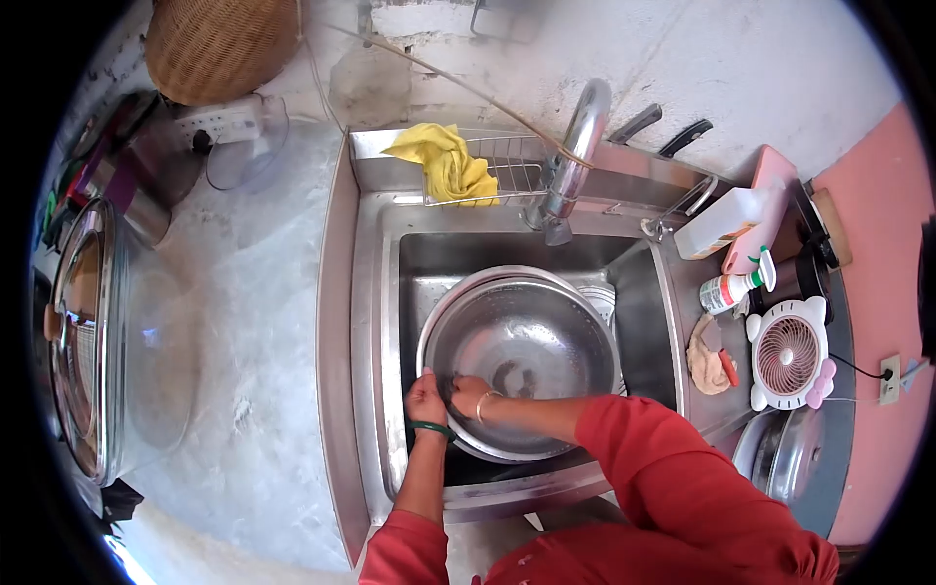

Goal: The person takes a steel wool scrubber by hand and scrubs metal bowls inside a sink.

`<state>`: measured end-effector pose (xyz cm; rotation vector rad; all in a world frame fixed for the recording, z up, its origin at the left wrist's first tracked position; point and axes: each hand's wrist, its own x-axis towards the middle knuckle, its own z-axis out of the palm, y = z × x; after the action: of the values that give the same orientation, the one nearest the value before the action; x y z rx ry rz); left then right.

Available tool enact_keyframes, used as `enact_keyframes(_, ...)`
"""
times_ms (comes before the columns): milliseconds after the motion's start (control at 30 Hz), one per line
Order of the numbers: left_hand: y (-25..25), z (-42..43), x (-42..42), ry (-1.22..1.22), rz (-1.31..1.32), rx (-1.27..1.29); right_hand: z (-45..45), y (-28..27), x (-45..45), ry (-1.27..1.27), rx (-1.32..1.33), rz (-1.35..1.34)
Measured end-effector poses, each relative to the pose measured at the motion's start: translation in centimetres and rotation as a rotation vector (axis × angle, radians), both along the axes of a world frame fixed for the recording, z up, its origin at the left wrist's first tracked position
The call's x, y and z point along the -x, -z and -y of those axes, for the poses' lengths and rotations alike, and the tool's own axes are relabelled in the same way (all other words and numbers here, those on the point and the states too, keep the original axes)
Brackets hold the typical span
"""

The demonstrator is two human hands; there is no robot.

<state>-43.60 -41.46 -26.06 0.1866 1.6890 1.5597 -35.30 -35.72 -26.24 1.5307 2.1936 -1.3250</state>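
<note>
A large round stainless steel basin (526, 331) rests in the metal sink (634, 292), with a second metal rim (458, 292) showing around its far left side. My left hand (426, 400) is closed on the basin's left rim, thumb up along the edge. Inside the basin, my right hand (472, 398) presses against the inner left wall with curled fingers. Something small and dark shows at its fingertips, too hidden to name. A little liquid or a dark reflection shows at the basin's bottom. The chrome faucet (575, 146) stands beyond the basin.
A yellow cloth (448, 166) hangs on a wire rack (507, 166) behind the sink. At right are a spray bottle (726, 291), white jug (717, 224), rag (710, 366) and small fan (788, 353). A glass lid (88, 341) stands on the left counter (263, 322).
</note>
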Motion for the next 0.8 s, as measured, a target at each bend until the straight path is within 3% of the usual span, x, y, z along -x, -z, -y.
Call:
enact_keyframes(67, -0.1, -0.2, -0.1, -0.015, 0.016, 0.013, 3.3, -1.1, -5.5, -0.322, 0.041, -0.022)
enact_keyframes(167, 0.4, -0.2, 0.0, 0.005, 0.055, -0.060, 1.0, -5.9, -11.0, -0.698, 0.128, 0.224)
enact_keyframes(233, -0.5, -0.3, -0.1, 0.004, 0.051, -0.048, -2.1, -6.7, -13.7, -0.963, -0.009, 0.392)
enact_keyframes(333, -0.5, -0.2, 0.1, 0.026, 0.051, -0.043, -4.1, -3.8, -16.1, -0.928, -0.065, 0.334)
enact_keyframes(433, 0.6, -0.3, 0.0, 0.044, 0.005, -0.032, -0.7, -1.6, -12.5, -1.001, 0.004, -0.153)
enact_keyframes(500, 1.3, -0.2, 0.3, 0.038, -0.052, -0.019, 0.3, 0.2, -7.6, -0.897, -0.296, -0.383)
enact_keyframes(633, 0.4, -0.2, 0.4, 0.093, -0.041, -0.027, -8.1, 2.2, -2.9, -0.668, -0.672, -0.140)
enact_keyframes(800, -0.1, -0.4, -0.7, 0.041, -0.061, -0.011, -11.8, 1.6, -11.3, -0.406, -0.615, 0.481)
